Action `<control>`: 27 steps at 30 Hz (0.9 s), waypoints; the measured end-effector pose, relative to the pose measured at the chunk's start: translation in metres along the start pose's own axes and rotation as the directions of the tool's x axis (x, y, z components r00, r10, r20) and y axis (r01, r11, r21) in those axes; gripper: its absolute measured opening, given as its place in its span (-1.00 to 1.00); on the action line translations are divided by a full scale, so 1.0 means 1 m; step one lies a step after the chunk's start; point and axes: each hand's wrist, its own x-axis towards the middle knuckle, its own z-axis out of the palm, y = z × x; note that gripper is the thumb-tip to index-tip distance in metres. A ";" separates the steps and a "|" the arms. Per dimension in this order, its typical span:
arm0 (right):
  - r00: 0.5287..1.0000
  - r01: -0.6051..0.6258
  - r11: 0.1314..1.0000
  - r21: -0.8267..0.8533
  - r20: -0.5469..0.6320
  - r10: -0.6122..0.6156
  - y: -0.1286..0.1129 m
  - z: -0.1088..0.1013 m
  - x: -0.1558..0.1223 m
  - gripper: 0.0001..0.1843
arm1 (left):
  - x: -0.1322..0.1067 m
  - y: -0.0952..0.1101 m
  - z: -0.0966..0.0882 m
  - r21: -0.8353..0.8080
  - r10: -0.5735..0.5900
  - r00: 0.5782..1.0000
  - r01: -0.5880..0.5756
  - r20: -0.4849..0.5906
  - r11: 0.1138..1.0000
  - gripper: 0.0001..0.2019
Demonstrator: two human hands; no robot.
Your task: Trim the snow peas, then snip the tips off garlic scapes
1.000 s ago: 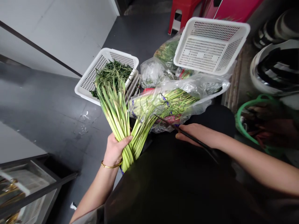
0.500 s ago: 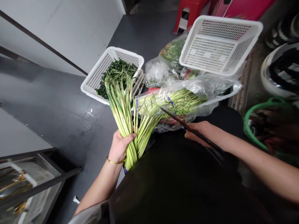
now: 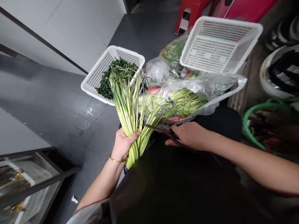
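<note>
My left hand [image 3: 123, 144] grips a thick bundle of pale green stalks [image 3: 127, 107] near its cut ends, the tops fanning up over a white basket [image 3: 93, 84]. My right hand [image 3: 188, 135] holds a pair of dark scissors [image 3: 157, 128], with the blades pointing left and their tip reaching the stalks just above my left thumb. More green stalks lie in a clear plastic bag [image 3: 205, 90] behind the scissors.
The white basket holds dark green trimmings [image 3: 116, 73]. A second white basket [image 3: 219, 43] rests tilted on bags at the back. A red stool [image 3: 188, 12], a green hoop [image 3: 259, 124] and stacked bowls [image 3: 280, 71] stand to the right. A metal rack [image 3: 35, 183] is lower left.
My right hand has swung the scissors down and left, from pointing up over the bag to lying level with the tip at the stalks. The bundle has shifted slightly right.
</note>
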 end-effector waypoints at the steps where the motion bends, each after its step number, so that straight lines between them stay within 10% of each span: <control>1: 1.000 -0.005 1.000 -0.017 -0.004 0.005 -0.001 -0.001 0.000 -0.29 | 0.001 -0.001 0.000 0.006 0.000 1.000 0.000 0.004 1.000 -0.74; 27: 1.000 -0.023 0.998 0.057 -0.013 0.024 0.001 0.010 -0.006 -0.35 | 0.006 0.003 0.000 -0.107 -0.066 0.993 0.075 0.093 0.991 -0.81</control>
